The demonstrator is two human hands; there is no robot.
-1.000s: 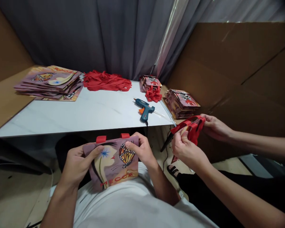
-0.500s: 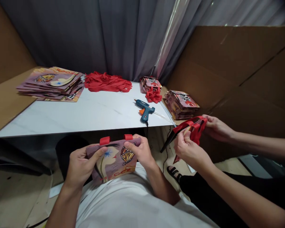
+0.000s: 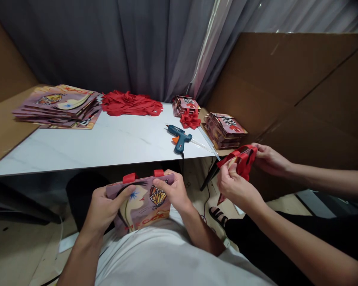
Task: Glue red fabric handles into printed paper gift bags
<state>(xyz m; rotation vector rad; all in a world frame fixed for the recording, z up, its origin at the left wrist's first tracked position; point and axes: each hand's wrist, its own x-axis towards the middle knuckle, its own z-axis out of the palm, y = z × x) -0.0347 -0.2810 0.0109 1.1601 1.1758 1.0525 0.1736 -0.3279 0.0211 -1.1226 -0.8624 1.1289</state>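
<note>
A small printed paper bag [image 3: 143,200] with a butterfly picture and two red ribbon ends at its top edge rests against my white shirt. My left hand [image 3: 103,208] grips its left side with the thumb pressed on the front. My right hand [image 3: 174,190] grips the upper right corner, thumb near the butterfly. Both hands are closed on the bag, below the front edge of the white table [image 3: 107,145].
A blue glue gun [image 3: 180,137] lies on the table near its right end. Flat printed bags are stacked far left [image 3: 58,105] and right [image 3: 225,129], with red ribbons [image 3: 131,103] at the back. To my right, another person's hands [image 3: 238,186] hold a red-ribboned bag.
The bag and my two hands have stayed almost in place, shifting only slightly with the view. The other person's hands keep working on their bag.
</note>
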